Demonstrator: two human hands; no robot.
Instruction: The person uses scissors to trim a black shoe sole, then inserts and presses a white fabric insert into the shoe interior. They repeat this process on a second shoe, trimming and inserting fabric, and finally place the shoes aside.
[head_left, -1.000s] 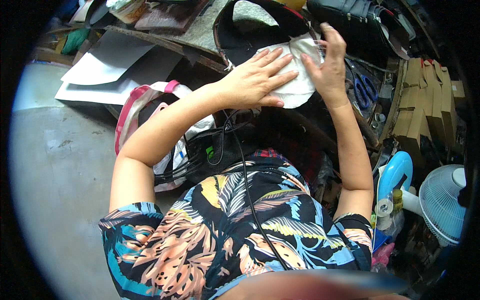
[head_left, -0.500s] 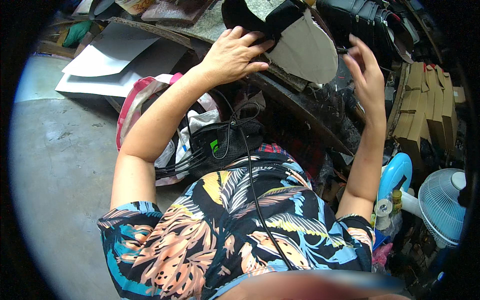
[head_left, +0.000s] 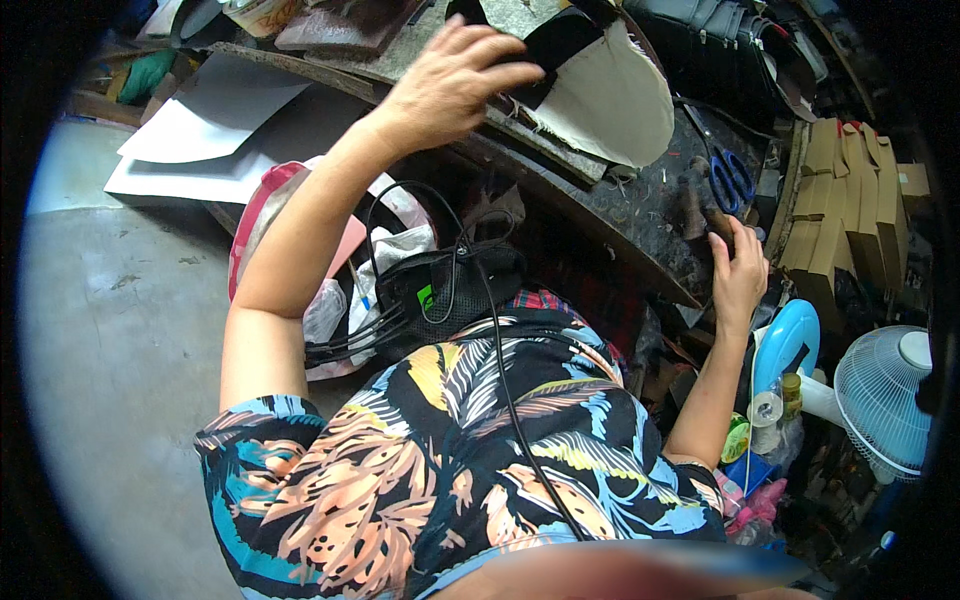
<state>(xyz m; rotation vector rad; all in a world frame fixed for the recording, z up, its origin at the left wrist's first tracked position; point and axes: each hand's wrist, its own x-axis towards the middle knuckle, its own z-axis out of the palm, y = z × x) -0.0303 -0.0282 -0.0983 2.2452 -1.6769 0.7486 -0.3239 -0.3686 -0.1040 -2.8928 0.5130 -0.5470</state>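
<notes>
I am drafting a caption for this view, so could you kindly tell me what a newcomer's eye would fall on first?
Most striking is the colourful floral shirt, filling the lower middle. Above it, the left hand shows near a black-and-white piece at the top. Toward the right are blue-handled scissors and, by the right edge, a round caged fan.

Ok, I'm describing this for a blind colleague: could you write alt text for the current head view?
A person's left hand, fingers spread, is at the black part of a black-and-white piece on a cluttered workbench. The right hand is lower, fingers close to a dark brown object near blue-handled scissors; a fan stands at right.
</notes>
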